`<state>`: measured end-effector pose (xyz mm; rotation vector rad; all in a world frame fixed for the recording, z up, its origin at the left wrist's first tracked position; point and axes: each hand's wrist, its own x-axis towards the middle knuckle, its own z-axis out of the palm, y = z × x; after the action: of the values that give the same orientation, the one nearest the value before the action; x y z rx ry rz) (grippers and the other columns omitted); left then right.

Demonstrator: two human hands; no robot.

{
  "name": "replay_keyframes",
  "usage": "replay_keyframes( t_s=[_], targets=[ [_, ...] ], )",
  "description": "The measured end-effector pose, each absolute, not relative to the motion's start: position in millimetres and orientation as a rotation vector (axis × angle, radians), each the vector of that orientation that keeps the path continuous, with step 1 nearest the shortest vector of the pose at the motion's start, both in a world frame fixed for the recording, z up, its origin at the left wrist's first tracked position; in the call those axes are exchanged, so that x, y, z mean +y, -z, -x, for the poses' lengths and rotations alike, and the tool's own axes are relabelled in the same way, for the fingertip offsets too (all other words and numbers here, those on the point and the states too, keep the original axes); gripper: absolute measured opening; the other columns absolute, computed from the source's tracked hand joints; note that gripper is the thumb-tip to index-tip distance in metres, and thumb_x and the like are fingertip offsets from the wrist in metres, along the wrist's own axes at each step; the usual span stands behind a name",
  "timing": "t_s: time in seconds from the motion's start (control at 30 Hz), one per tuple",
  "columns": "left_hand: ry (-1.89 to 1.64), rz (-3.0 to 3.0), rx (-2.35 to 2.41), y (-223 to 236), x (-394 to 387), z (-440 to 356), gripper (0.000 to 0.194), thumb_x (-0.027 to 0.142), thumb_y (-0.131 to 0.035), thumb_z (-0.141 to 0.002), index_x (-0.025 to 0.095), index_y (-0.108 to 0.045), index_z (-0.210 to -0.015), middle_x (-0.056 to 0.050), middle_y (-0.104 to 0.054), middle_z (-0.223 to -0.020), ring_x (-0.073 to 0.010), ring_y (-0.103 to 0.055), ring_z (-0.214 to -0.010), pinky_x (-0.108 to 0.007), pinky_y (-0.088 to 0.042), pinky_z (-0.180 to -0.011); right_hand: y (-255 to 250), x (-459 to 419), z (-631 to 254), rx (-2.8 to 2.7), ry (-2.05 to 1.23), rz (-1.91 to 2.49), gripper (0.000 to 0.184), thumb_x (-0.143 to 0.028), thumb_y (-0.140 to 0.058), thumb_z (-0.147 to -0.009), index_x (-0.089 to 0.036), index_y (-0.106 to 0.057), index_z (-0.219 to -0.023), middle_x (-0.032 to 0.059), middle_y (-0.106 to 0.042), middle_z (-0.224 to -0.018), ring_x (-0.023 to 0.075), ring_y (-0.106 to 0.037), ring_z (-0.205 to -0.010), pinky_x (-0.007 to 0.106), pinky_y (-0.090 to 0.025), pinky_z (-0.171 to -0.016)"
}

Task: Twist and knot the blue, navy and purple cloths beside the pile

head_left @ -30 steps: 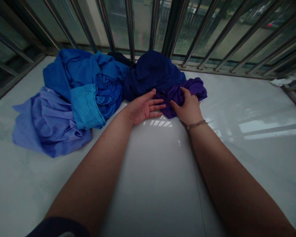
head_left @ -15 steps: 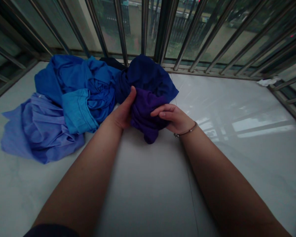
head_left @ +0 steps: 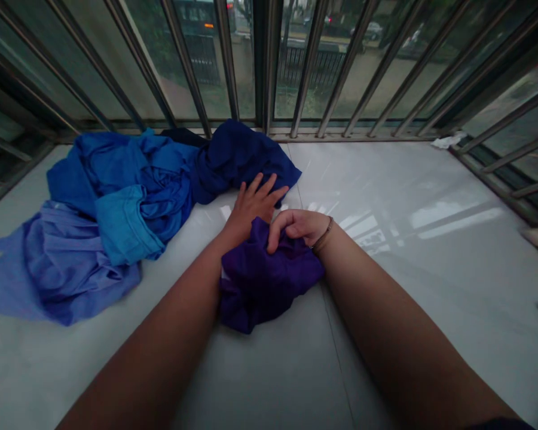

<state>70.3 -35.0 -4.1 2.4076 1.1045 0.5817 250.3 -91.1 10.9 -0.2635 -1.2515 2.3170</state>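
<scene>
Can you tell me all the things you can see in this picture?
purple cloth: one, deep purple, crumpled on the ledge under the right hand
navy cloth: one, dark navy, bunched by the bars
blue cloth: one, bright blue, heaped left of the navy cloth
pale blue shirt: one, periwinkle, at the left of the ledge
ledge: one, white and shiny, below the bars
metal bars: many, grey, across the window
white scrap: one, white, by the bars at right
bracelet: one, thin, metallic, on the right wrist
left hand: one, fingers spread, near the navy cloth
right hand: one, curled on the purple cloth
</scene>
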Motion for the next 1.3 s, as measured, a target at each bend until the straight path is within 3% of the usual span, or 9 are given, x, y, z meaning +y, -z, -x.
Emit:
replay_keyframes(
  t_s=[0.1,0.2,0.37,0.57,0.73,0.83,0.97,1.17,1.3],
  targets=[
    [-0.266,-2.590,1.320,-6,-21,-82,0.067,0.046,-0.053,-0.108,0.036,-0.041,-0.173,-0.002,-0.028,-0.186,-0.0369,-0.012,-0.174,-0.077,-0.005,-0.135,-12,-91,-251,-1.311,-2.346,0.306,0.048,-0.048,-0.096,-0.085,-0.009,-0.087,-0.111,0.0152,-0.086,-0.109,0.0208,-0.083,-0.095,0.027,-0.064,-0.093],
    [-0.142,-2.595,1.511,-17,5,-70,0.077,0.062,-0.047,-0.108,0.031,-0.034,-0.177,-0.005,-0.028,-0.186,-0.0389,-0.017,-0.173,-0.074,-0.014,-0.136,-11,-91,-250,-1.314,-2.318,0.315,0.047,-0.045,-0.096,-0.086,-0.009,-0.086,-0.115,0.0149,-0.086,-0.110,0.0198,-0.083,-0.098,0.026,-0.063,-0.097],
    [-0.099,-2.549,1.761,-21,31,-1,0.075,0.059,-0.040,-0.110,0.024,-0.037,-0.176,-0.010,-0.033,-0.184,-0.0394,-0.027,-0.169,-0.066,-0.030,-0.133,-8,-89,-248,-1.281,-2.309,0.274,0.047,-0.044,-0.093,-0.090,-0.010,-0.085,-0.120,0.0154,-0.085,-0.115,0.0206,-0.083,-0.100,0.028,-0.064,-0.095],
    [-0.016,-2.630,1.871,-21,30,79,0.079,0.054,-0.038,-0.111,0.008,-0.035,-0.174,-0.022,-0.037,-0.180,-0.0402,-0.044,-0.161,-0.056,-0.037,-0.131,-7,-85,-245,-1.283,-2.330,0.280,0.045,-0.041,-0.091,-0.093,-0.011,-0.083,-0.126,0.0149,-0.085,-0.121,0.0203,-0.083,-0.105,0.028,-0.065,-0.098],
    [0.141,-2.604,1.964,-8,-80,90,0.078,0.046,-0.031,-0.113,-0.008,-0.034,-0.169,-0.037,-0.035,-0.175,-0.0483,-0.038,-0.164,-0.064,-0.036,-0.129,-7,-84,-242,-1.290,-2.329,0.342,0.043,-0.040,-0.090,-0.093,-0.011,-0.083,-0.124,0.0148,-0.085,-0.119,0.0203,-0.083,-0.105,0.028,-0.065,-0.096],
    [0.027,-2.667,1.828,10,-191,93,0.082,0.058,-0.036,-0.112,0.004,-0.031,-0.175,-0.029,-0.021,-0.183,-0.0436,-0.022,-0.171,-0.061,-0.031,-0.134,-7,-84,-243,-1.274,-2.308,0.407,0.045,-0.037,-0.091,-0.092,-0.011,-0.082,-0.128,0.0157,-0.084,-0.124,0.0214,-0.082,-0.108,0.030,-0.064,-0.100],
    [-0.077,-2.680,1.734,15,-282,93,0.084,0.062,-0.041,-0.111,0.019,-0.021,-0.180,-0.014,-0.017,-0.187,-0.0352,-0.019,-0.174,-0.063,-0.027,-0.137,-6,-82,-245,-1.249,-2.269,0.505,0.052,-0.031,-0.093,-0.087,-0.013,-0.079,-0.134,0.0146,-0.084,-0.125,0.0212,-0.082,-0.108,0.031,-0.064,-0.101],
    [-0.016,-2.528,1.783,-5,-271,79,0.085,0.068,-0.039,-0.109,0.021,-0.028,-0.179,-0.012,-0.015,-0.188,-0.0350,-0.018,-0.174,-0.066,-0.020,-0.139,-9,-85,-225,-1.481,-1.722,0.896,0.054,-0.050,-0.074,-0.097,-0.016,-0.075,-0.139,0.0158,-0.082,-0.131,0.0261,-0.081,-0.113,0.042,-0.064,-0.104],
    [-0.017,-2.503,1.743,-9,-265,78,0.086,0.071,-0.034,-0.109,0.020,-0.029,-0.179,-0.012,-0.015,-0.188,-0.0348,-0.015,-0.175,-0.065,-0.016,-0.140,-15,-107,-208,-1.632,-1.384,1.154,0.057,-0.044,-0.065,-0.101,-0.019,-0.066,-0.152,0.0141,-0.080,-0.134,0.0262,-0.078,-0.114,0.048,-0.061,-0.110]
  ],
)
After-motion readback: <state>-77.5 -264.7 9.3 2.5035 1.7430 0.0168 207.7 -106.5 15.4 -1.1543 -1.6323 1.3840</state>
